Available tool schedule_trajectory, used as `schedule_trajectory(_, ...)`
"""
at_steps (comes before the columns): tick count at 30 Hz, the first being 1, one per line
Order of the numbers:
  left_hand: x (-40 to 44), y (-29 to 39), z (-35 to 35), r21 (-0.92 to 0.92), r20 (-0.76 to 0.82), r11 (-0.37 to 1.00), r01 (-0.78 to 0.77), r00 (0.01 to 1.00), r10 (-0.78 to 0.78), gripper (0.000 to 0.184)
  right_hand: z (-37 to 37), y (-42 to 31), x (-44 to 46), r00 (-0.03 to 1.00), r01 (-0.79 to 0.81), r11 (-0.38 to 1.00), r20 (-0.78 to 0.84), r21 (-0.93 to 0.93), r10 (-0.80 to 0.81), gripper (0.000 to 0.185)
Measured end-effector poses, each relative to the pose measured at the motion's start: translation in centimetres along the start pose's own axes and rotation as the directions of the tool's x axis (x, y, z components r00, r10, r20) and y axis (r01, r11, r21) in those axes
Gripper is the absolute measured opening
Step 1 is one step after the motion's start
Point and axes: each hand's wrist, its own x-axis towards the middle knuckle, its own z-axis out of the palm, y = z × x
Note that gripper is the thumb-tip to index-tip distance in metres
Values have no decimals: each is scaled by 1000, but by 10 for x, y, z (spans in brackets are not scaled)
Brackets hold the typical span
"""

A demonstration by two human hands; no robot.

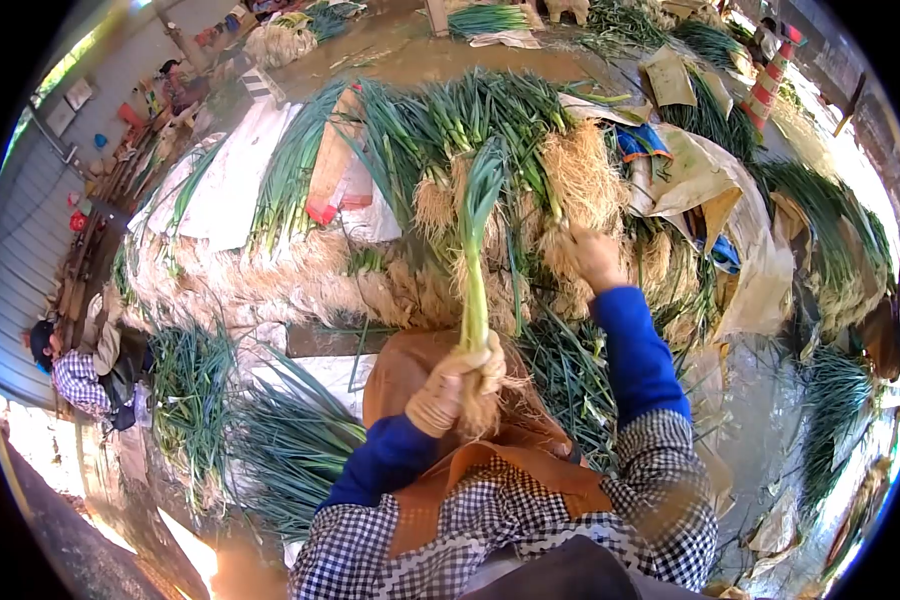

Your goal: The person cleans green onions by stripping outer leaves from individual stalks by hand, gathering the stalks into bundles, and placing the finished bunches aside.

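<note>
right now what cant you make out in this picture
- Right hand, fingertips: lost among tan fibrous roots, head view.
- Number of green onion stalks in the left hand: they overlap, head view.
- Your lower legs: hidden by the brown apron, head view.
- Hands of the distant person in a checked shirt: too small, head view.

The wet, grey-brown floor (735, 410) bears loose heaps of long, dark-green leek leaves: two (188, 400) (290, 450) to the person's left, one (570, 375) just beside the person's right, and another (832, 415) at the far right. A flat white sheet (345, 375) lies partly under a left heap. Whatever bears the long, stacked row of leeks with pale, bushy roots (300, 265) is hidden beneath it.
</note>
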Motion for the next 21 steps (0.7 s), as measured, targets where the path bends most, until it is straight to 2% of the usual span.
schedule_trajectory(2, 16, -52, -42, 3, -53, 999, -36, 998, 36, 28, -2, 7, -56, 992, 70, 989, -113, 128, -56, 19)
schedule_trajectory(4, 12, -90, -51, 23, -27, 974, -227, 973, 228, 65, -3, 2, -119, 995, 43, 988, -94, 147, -29, 18)
schedule_trajectory(6, 16, -100, -36, 59, 157, 945, -322, 938, 310, 62, -1, -12, -174, 970, 201, 922, -198, 330, -141, 25)
schedule_trajectory(7, 22, -96, -25, 47, -43, 995, -87, 995, 89, 48, 5, -19, -196, 975, 188, 922, -180, 338, -133, 22)
schedule_trajectory(8, 28, -92, -13, -57, -240, 990, 130, 961, -140, 34, 11, -24, -214, 979, 173, 921, -165, 348, -122, 19)
schedule_trajectory(9, 31, -115, -32, 39, -217, 994, 104, 972, -93, 27, 14, -24, -223, 980, 188, 957, 21, 223, -198, 18)
schedule_trajectory(10, 34, -135, -53, 138, -185, 988, 69, 982, -43, 20, 5, -30, -224, 982, 128, 930, 84, 345, -166, 21)
schedule_trajectory(11, 35, -137, -53, -13, -236, 995, 103, 966, -103, 11, -6, -25, -217, 954, 133, 904, 196, 407, -229, 24)
schedule_trajectory(12, 35, -138, -55, -7, -236, 994, 109, 966, -108, 11, -14, -14, -205, 906, 132, 873, 299, 470, -298, 27)
schedule_trajectory(13, 35, -139, -58, -35, -253, 997, 75, 964, -82, 13, -14, 0, -189, 837, -298, 714, 534, 633, -124, 33)
schedule_trajectory(14, 35, -140, -60, -62, -269, 997, 38, 962, -53, 15, -6, 6, -167, 951, -83, 836, 295, 542, -97, 42)
schedule_trajectory(15, 36, -144, -61, 61, -313, 998, 30, 950, -10, 18, -7, -5, -146, 965, -243, 826, 213, 509, 153, 56)
schedule_trajectory(16, 38, -144, -56, 65, -311, 998, 26, 950, -5, 18, 10, -4, -124, 964, -266, 790, 169, 553, 206, 67)
schedule_trajectory(17, 39, -143, -49, 88, -314, 996, -18, 948, 44, 19, 25, -8, -101, 976, -217, 898, 79, 383, 203, 66)
schedule_trajectory(18, 41, -143, -45, 111, -317, 992, -62, 944, 94, 21, 28, -15, -83, 953, -285, 912, 187, 294, 237, 61)
schedule_trajectory(19, 42, -146, -46, 163, -314, 985, -59, 943, 109, 21, 38, -20, -73, 958, -265, 955, 147, 136, 245, 57)
schedule_trajectory(20, 42, -148, -47, 170, -314, 983, -64, 942, 115, 21, 45, -25, -66, 964, -244, 969, 102, -25, 245, 53)
schedule_trajectory(21, 43, -148, -48, 187, -359, 978, -95, 920, 158, 21, 47, -30, -72, 976, -218, 975, -37, -52, 216, 47)
